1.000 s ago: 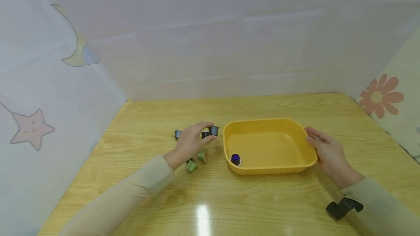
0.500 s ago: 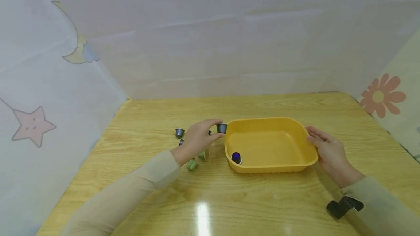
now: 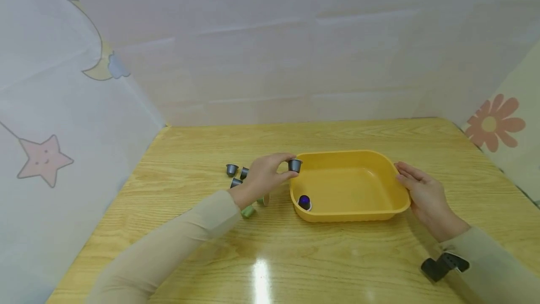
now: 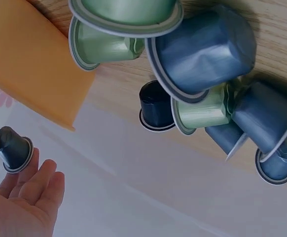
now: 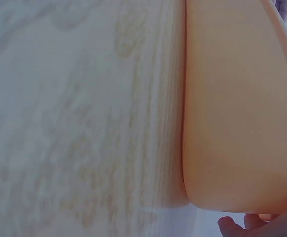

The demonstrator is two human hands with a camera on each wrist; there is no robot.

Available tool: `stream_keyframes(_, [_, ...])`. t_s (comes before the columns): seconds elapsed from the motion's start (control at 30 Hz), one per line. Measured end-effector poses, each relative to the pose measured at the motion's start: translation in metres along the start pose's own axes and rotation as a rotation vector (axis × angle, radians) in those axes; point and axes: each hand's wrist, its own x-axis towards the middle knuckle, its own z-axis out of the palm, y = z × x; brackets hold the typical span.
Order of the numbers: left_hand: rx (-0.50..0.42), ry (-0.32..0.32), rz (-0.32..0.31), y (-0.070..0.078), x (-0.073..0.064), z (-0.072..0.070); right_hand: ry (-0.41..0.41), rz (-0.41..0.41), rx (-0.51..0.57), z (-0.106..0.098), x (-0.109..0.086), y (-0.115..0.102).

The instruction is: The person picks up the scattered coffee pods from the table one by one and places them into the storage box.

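My left hand (image 3: 266,175) pinches a dark grey-blue coffee capsule (image 3: 295,165) between thumb and fingers, at the left rim of a yellow plastic tray (image 3: 350,215). In the left wrist view the same capsule (image 4: 14,150) sits by the fingertips, its rim turned outward. A dark blue-purple capsule (image 3: 304,202) stands inside the tray's near left corner. My right hand (image 3: 426,198) holds the tray's right edge, thumb at the rim and fingers along the outer wall. Loose capsules lie left of the tray, including a blue one (image 4: 202,54) and a green one (image 4: 202,111), partly behind my left arm.
The wooden table (image 3: 337,257) runs back to pale fabric walls (image 3: 270,60). Another grey capsule (image 3: 231,169) stands at the far left of the loose group. A black strapped device (image 3: 445,266) is worn on my right wrist.
My left hand has carried the grey-blue capsule rightward, from above the loose capsules to the tray's left rim. More of the loose capsules now show behind it. The right hand stays at the tray.
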Motion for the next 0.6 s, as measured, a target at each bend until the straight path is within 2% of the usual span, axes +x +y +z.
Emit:
stream_keyframes(0.33, [0.022,-0.048,-0.003,0.0062,0.0036,0.0011,-0.022,-0.005,0.002,-0.0006,-0.0007,-0.0004])
stream_keyframes(0.6, [-0.01,-0.079,-0.011,0.0101,0.008,0.0046,-0.025,-0.017,-0.006,-0.0014,-0.0011,-0.0002])
